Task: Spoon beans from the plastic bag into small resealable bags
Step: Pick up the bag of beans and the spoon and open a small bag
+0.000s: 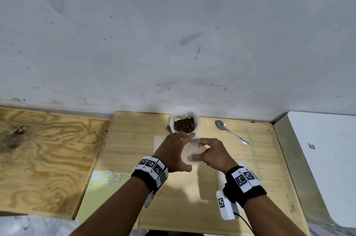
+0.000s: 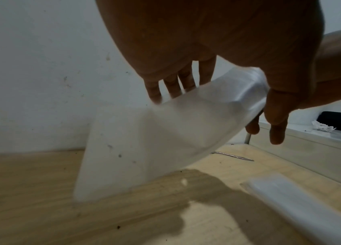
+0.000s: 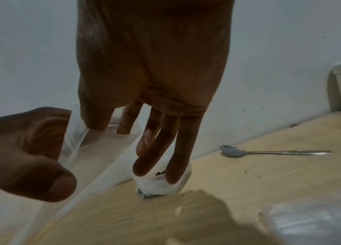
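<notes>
A small clear resealable bag [image 1: 193, 149] hangs above the wooden table [image 1: 260, 168], between my two hands. My right hand [image 1: 209, 152] pinches the bag's top edge [image 3: 77, 140] with thumb and forefinger; its other fingers are stretched out. My left hand [image 1: 176, 151] lies against the bag [image 2: 165, 132] with straight fingers, its thumb [image 3: 39, 174] apart beside the rim. Behind the hands, by the wall, stands the open plastic bag of brown beans [image 1: 184, 125]. A metal spoon [image 1: 231, 133] lies on the table to its right, untouched.
A flat stack of clear bags [image 2: 303, 208] lies on the table under the hands. A plywood board [image 1: 44, 158] adjoins on the left and a white tabletop [image 1: 327, 158] on the right. A yellow sheet with small white labels [image 1: 107, 176] lies at the table's left edge.
</notes>
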